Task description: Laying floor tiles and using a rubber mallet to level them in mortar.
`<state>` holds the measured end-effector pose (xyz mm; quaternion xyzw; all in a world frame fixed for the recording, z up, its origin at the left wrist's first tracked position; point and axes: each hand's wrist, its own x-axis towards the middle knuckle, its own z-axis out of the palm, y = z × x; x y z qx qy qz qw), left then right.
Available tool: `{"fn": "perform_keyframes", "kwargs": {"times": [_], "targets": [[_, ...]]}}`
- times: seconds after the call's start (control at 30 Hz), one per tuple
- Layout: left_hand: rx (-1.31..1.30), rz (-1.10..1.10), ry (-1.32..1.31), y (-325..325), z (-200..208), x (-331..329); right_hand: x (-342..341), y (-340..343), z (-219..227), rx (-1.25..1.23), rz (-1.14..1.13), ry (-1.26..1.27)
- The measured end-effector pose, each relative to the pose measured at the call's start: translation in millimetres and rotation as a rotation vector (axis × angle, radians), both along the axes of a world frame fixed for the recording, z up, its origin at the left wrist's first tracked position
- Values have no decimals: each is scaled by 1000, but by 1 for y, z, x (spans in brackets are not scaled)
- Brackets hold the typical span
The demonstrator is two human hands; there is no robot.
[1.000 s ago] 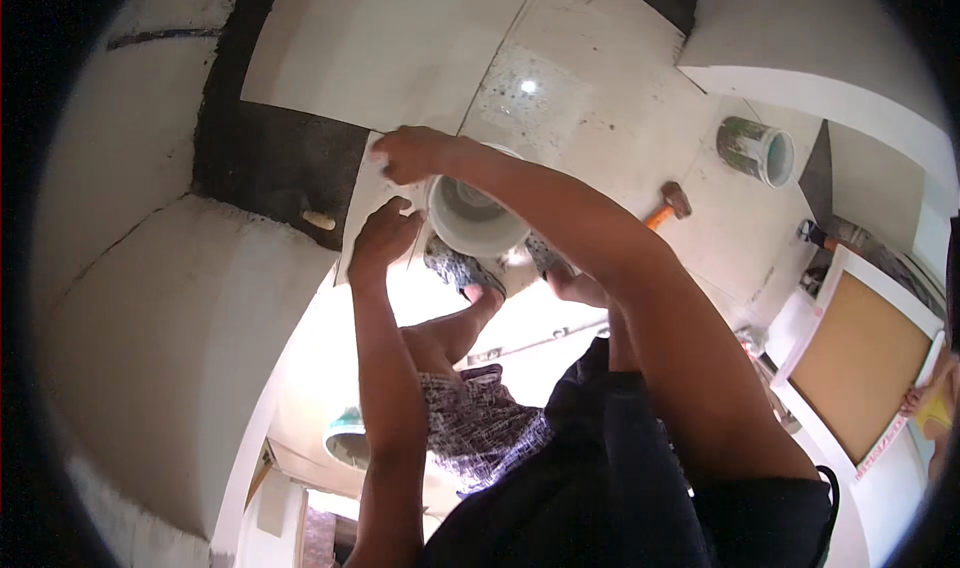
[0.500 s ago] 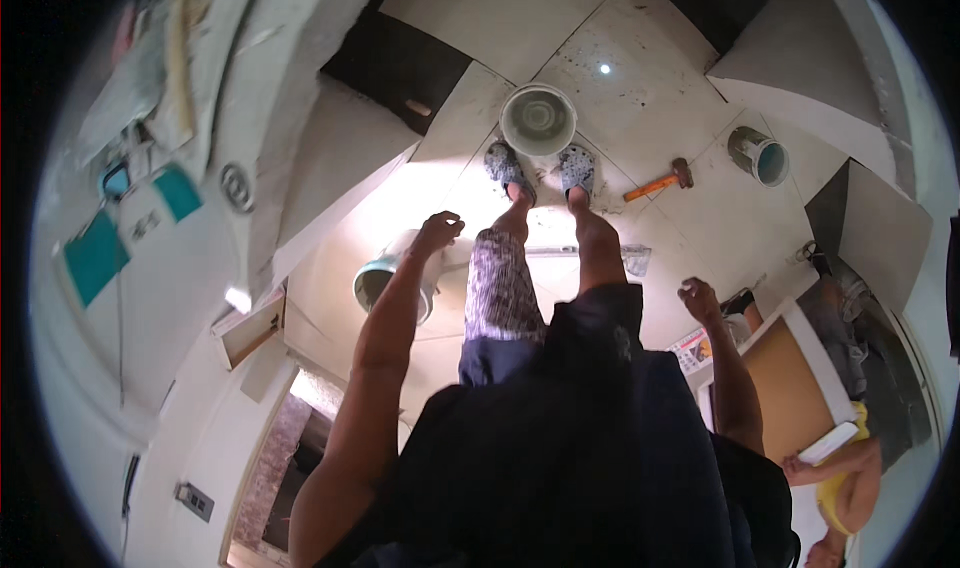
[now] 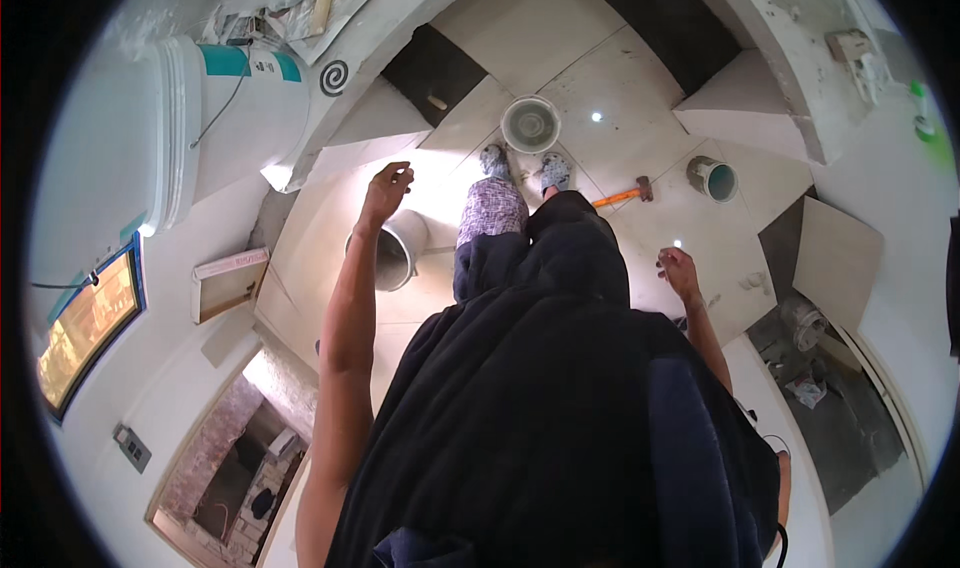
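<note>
My left hand hangs in the air above a white bucket lying tipped on its side. Its fingers are loosely curled and partly apart, with nothing visible in them. My right hand hovers over the tiled floor, fingers loosely bent, also with no object seen. Directly ahead of my feet stands a round bucket with a greyish inside. To the right of my feet lies a hammer with an orange handle, and beyond it a smaller bucket rests tilted, its mouth facing right.
A large white bucket with a teal band is raised at the left, beside a pale ledge. Dark floor strips cross the light tiles. Leaning at the right is a pale board. Lower left is a doorway.
The view has shifted: my torso fills more of the picture and my feet appear farther off. The long flat tool behind my legs and the person in yellow have gone out of sight.
</note>
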<state>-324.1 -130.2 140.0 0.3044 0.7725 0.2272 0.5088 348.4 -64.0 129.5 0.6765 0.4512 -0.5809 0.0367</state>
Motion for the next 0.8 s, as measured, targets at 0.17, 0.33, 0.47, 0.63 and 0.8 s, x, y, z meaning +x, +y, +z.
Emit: {"fn": "perform_keyframes", "kwargs": {"times": [0.17,0.33,0.47,0.63,0.8], "targets": [[2,84,-7,-90,-13,21,4,21,1,97,29,-20],[-162,82,-210,-235,-56,47,7,-4,6,180,20,-95],[-448,-22,-266,-283,-85,32,1,-68,18,171,-44,-172],[-501,2,-213,-283,-113,-6,-13,-152,28,13,13,-315],[-426,90,-141,-207,-122,-49,-12,-213,33,-110,-231,-312]]}}
